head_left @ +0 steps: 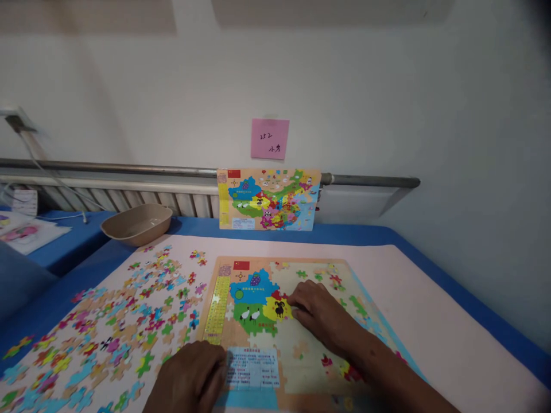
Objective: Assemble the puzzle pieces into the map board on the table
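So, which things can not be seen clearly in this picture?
- Head view: whether the right hand holds a piece; its fingers cover that spot on the puzzle board.
- The left hand is cut off by the bottom edge.
- Writing on the pink note and the reference map is too small.
- The object at far left is blurred.

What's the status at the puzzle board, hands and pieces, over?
Left hand flat on puzzle board near edge. Right hand pressing by yellow piece. Loose pieces spread left, nothing blocking.
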Tool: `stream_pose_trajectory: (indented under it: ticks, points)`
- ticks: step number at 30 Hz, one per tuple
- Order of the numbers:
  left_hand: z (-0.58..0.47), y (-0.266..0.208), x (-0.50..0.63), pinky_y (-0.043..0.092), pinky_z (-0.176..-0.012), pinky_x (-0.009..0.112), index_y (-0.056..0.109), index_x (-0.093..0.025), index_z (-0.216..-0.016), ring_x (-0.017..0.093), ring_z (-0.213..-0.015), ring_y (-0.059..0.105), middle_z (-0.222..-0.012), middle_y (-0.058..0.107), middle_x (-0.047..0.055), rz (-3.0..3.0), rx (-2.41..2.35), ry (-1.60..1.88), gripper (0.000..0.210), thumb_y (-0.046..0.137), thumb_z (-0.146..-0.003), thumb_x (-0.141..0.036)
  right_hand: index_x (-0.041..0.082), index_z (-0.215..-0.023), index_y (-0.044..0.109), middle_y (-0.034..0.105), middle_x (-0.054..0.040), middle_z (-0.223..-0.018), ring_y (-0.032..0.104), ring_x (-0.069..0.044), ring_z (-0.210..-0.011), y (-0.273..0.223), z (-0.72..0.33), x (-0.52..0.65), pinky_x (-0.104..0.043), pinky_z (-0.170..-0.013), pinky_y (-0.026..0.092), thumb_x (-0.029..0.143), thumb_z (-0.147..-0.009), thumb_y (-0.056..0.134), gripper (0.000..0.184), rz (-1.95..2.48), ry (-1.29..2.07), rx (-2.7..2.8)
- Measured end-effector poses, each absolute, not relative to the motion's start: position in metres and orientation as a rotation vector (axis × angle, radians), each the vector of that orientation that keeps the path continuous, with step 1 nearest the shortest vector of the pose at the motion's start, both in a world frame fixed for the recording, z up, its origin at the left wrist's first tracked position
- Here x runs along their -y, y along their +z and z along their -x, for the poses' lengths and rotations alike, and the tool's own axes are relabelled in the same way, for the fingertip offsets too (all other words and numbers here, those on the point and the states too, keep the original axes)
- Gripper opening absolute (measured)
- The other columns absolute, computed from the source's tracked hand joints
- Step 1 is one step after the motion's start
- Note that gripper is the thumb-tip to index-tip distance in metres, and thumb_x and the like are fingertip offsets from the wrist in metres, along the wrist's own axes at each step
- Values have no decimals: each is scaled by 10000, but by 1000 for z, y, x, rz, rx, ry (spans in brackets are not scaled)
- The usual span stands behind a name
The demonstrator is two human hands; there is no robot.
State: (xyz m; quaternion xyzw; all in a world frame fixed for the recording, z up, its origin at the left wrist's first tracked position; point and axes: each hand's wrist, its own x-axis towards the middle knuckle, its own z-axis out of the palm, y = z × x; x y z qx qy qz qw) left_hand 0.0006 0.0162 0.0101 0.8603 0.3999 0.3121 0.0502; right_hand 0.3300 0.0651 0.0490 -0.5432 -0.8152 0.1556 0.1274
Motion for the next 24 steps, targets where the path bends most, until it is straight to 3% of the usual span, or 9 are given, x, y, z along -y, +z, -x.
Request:
stream_pose_trajectory:
  ticks: [9, 17, 24]
  points:
    - [14, 12, -25, 462, -617, 323, 621, -255, -812, 198, -685, 653, -762, 659, 1, -2736, -1530, 838, 259, 533, -1054, -282, 216, -1019, 723, 676, -84, -1043, 577, -286, -1033, 46, -332, -67, -459, -949, 415, 178, -996, 552, 177, 1568, 477, 2361]
    - [44, 26, -37, 381, -755, 376, 626, -230, -755, 241, -843, 637, -835, 674, 30, -2424, -1858, 314, 304, 499, -1030, -257, 229, -1036, 711, 679, -95, -1050, 584, -300, -1024, 42, -335, -71, -484, -941, 417, 226, -1027, 510, 201, 1525, 495, 2388]
    - [47, 36, -43, 372, -787, 378, 650, -209, -794, 255, -886, 625, -901, 692, 69, -2316, -1920, 163, 321, 441, -1036, -230, 225, -1060, 718, 681, -99, -1061, 591, -308, -1023, 40, -335, -72, -494, -941, 415, 237, -1037, 486, 233, 1530, 486, 2397]
